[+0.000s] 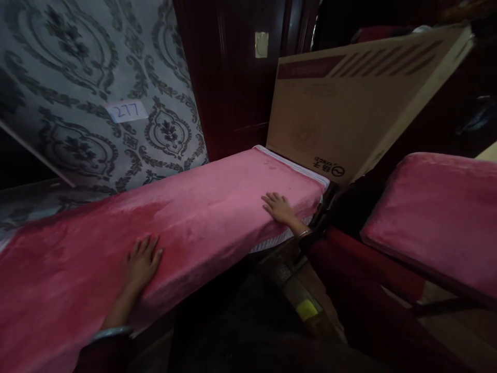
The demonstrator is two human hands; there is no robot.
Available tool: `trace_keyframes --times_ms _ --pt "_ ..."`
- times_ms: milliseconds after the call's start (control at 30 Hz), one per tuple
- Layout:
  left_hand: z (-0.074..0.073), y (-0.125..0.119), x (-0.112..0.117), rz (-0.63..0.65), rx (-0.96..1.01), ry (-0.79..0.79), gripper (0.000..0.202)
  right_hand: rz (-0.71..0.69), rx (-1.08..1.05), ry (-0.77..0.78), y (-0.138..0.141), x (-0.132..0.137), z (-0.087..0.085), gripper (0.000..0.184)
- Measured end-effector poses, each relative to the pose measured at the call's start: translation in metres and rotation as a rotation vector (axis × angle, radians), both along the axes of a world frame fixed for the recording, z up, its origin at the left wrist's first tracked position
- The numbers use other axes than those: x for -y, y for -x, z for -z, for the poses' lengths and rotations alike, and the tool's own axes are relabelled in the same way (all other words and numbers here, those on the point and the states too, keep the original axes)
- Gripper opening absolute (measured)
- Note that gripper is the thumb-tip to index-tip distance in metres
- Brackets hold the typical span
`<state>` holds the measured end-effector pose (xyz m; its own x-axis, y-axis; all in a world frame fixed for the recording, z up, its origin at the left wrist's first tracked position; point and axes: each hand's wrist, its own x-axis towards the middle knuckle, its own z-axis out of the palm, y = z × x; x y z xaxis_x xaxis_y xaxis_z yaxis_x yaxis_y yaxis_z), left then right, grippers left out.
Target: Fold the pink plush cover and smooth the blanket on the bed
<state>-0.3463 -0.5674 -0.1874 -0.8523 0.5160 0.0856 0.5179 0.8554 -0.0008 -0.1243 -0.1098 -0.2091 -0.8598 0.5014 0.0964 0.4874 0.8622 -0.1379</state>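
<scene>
A long pink plush cover (217,191) lies over a bench-like seat that runs from the lower left to the middle of the view. My left hand (142,261) rests palm down on its darker, redder part, fingers spread. Farther along, near the right end, my right hand (278,207) lies flat on the paler pink fabric with its fingers stretched out. Neither hand holds anything. White striped cloth (272,241) shows below the cover's front edge, and a pale band borders its far right end. What lies under the cover is hidden.
A large cardboard box (330,109) leans upright behind the seat's right end. Another pink-covered seat (438,217) stands at the right. Patterned wallpaper (163,77) bears a paper label (127,111) reading 277. Beside it is a dark red door (233,77). Something yellow (306,309) lies low in front.
</scene>
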Motion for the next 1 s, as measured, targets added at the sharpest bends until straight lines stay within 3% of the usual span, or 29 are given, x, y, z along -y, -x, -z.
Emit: trace_keyframes --times_ms 133,200,267,467,533,633,800,900,1000 --pt "0.007 0.007 0.004 0.005 -0.026 -0.047 0.063 0.465 -0.003 -0.002 -0.031 -0.066 -0.009 0.056" --pt "0.011 0.01 0.005 -0.001 -0.025 -0.07 0.064 0.598 -0.014 -0.013 -0.037 -0.084 -0.014 0.059" --pt "0.014 0.013 0.006 -0.003 -0.015 -0.08 0.066 0.567 -0.034 -0.038 -0.029 -0.085 -0.018 0.059" --pt "0.02 0.019 0.012 0.006 -0.012 -0.111 0.076 -0.087 0.002 0.001 0.049 -0.037 -0.009 0.062" --pt "0.023 0.021 0.015 0.011 -0.015 -0.129 0.078 -0.156 0.041 0.02 0.063 -0.041 -0.008 0.06" --pt "0.028 0.025 0.02 0.02 -0.025 -0.156 0.078 0.006 0.07 0.007 0.054 -0.08 -0.008 0.059" --pt "0.036 0.029 0.025 0.03 -0.048 -0.207 0.078 0.415 0.063 -0.01 0.001 -0.159 -0.007 0.061" --pt "0.042 0.033 0.029 0.026 -0.044 -0.242 0.08 0.572 -0.017 -0.058 -0.004 -0.169 -0.008 0.062" --pt "0.048 0.036 0.033 0.005 -0.026 -0.265 0.08 0.433 -0.03 -0.054 0.028 -0.152 -0.01 0.062"
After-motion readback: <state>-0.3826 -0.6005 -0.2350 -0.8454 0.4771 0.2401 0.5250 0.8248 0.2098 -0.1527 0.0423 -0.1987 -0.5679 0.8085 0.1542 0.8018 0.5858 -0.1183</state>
